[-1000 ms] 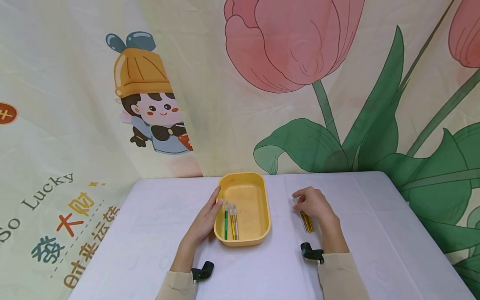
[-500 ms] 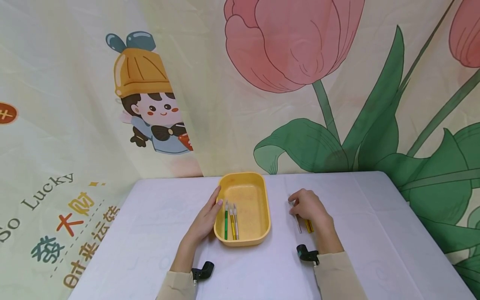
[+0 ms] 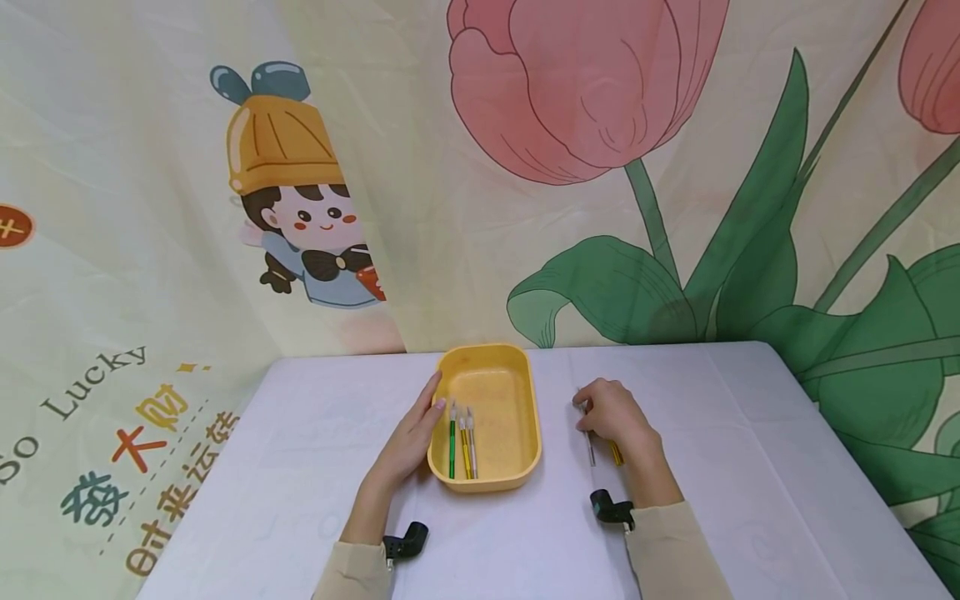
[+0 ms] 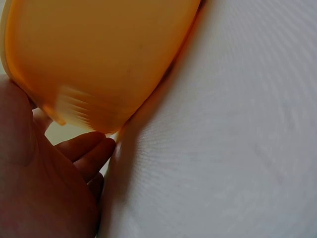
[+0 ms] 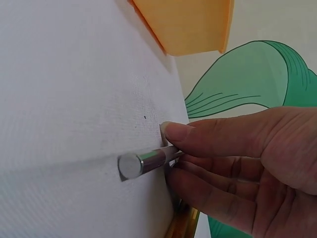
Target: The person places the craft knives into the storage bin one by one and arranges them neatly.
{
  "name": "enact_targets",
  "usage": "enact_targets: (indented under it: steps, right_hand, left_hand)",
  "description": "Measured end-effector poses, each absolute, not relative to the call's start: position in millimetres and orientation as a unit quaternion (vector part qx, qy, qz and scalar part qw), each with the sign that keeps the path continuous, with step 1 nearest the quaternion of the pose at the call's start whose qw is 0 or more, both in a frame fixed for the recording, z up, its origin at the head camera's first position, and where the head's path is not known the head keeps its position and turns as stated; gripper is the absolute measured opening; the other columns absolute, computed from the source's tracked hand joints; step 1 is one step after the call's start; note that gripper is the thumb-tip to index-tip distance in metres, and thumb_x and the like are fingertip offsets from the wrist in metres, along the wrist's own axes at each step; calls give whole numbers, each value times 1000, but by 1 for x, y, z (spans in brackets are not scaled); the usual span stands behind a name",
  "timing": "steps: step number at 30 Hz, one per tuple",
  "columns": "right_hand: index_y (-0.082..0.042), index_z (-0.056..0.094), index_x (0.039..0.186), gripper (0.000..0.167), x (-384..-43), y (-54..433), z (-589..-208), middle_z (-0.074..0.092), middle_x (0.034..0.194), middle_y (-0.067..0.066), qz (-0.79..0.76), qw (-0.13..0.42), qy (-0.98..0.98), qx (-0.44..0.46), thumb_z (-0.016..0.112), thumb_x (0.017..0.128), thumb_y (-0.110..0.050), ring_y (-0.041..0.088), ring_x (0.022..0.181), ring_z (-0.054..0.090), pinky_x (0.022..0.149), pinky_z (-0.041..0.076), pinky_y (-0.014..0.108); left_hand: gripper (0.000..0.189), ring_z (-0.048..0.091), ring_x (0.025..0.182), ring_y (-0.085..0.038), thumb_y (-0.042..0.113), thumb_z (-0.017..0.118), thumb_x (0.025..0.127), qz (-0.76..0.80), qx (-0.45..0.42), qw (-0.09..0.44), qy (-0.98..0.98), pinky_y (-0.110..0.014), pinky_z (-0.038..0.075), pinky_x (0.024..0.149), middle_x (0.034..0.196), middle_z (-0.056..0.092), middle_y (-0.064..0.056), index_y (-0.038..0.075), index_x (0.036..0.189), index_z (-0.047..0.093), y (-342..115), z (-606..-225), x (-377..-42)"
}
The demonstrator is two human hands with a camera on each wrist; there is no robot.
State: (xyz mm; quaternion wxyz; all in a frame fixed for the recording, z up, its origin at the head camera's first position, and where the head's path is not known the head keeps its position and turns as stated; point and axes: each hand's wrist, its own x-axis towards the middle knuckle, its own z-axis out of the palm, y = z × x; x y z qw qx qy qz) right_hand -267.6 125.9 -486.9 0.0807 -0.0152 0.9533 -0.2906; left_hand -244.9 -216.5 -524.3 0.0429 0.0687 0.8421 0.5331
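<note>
In the head view, my left hand (image 3: 408, 437) holds the left side of a yellow plastic tray (image 3: 513, 475), thumb at the rim and fingers against the outer wall. Inside it lie slim pen-shaped tools with pale pointed ends: one green (image 3: 452, 450), one gold (image 3: 465, 454), one silver (image 3: 473, 454). My right hand (image 3: 615, 412), right of the tray, pinches another silver pen-shaped tool (image 5: 153, 159) between thumb and fingers, its flat end towards the wrist camera. Gold pen-shaped tools (image 5: 184, 223) lie partly hidden beneath that hand; how many cannot be told.
A white cloth (image 3: 525, 542) covers the table. Behind it hangs a printed backdrop (image 3: 435, 250) with tulips and a cartoon figure. Each wrist wears a black camera, one on the left (image 3: 407, 542) and one on the right (image 3: 611, 508).
My right hand has shifted slightly left, drawing the silver pen-shaped tool away from the gold ones. My left hand and the tray have stayed in place.
</note>
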Motion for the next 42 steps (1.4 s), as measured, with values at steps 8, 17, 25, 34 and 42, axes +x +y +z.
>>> enact_targets:
  steps: [8,17,25,34,42]
  right_hand:
    - [-5,79,118,39,-267,124,-488,66,86,6,-294,86,952,-20,89,80,-7,21,80,58,61,52,26]
    - [-7,80,117,36,-269,126,-489,70,91,5,-300,97,949,-31,88,82,-8,21,83,59,64,55,26]
    - [-7,80,118,37,-269,128,-490,73,97,7,-300,104,948,-37,88,82,-8,21,85,59,67,57,27]
    - [-5,79,119,37,-269,128,-489,69,90,6,-304,110,946,-36,86,84,-6,20,78,59,61,53,25]
    - [-4,77,121,38,-269,129,-489,69,94,8,-322,115,939,-24,85,84,-5,20,78,60,60,52,26]
  left_hand:
    - [61,10,163,-22,55,36,110,531,68,48,843,-54,8,132,174,17,10,41,166,18,-217,-524,-245]
    - [61,10,163,-21,55,36,110,529,65,46,845,-53,8,132,174,17,11,40,166,18,-217,-523,-246]
    - [58,10,163,-20,49,36,112,533,65,53,842,-52,8,132,174,17,11,40,166,18,-217,-521,-245]
    - [59,9,163,-20,54,37,111,534,65,54,841,-52,7,132,174,17,12,42,166,19,-217,-523,-245]
    - [59,10,163,-21,53,37,111,535,64,48,841,-52,8,132,174,17,11,41,166,19,-216,-523,-245]
